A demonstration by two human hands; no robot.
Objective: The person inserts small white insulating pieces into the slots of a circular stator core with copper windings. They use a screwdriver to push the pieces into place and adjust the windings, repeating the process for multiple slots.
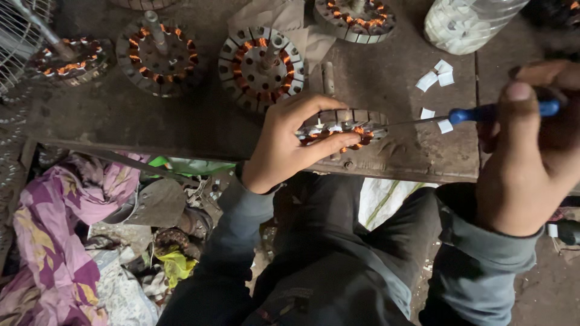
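My left hand (289,143) grips a round motor stator (347,125) with copper windings, holding it on edge at the front of the dark workbench (386,78). My right hand (531,151) holds a blue-handled screwdriver (483,113); its thin metal shaft reaches left and its tip touches the stator's windings. Small white paper slips (436,75) lie on the bench just behind the tool.
Several more wound stators (261,67) (158,55) (67,59) (355,18) lie across the bench. A clear plastic jar of white pieces (465,21) stands at the back right. A wire fan guard (21,36) is at the far left. Purple patterned cloth (54,229) and scraps cover the floor.
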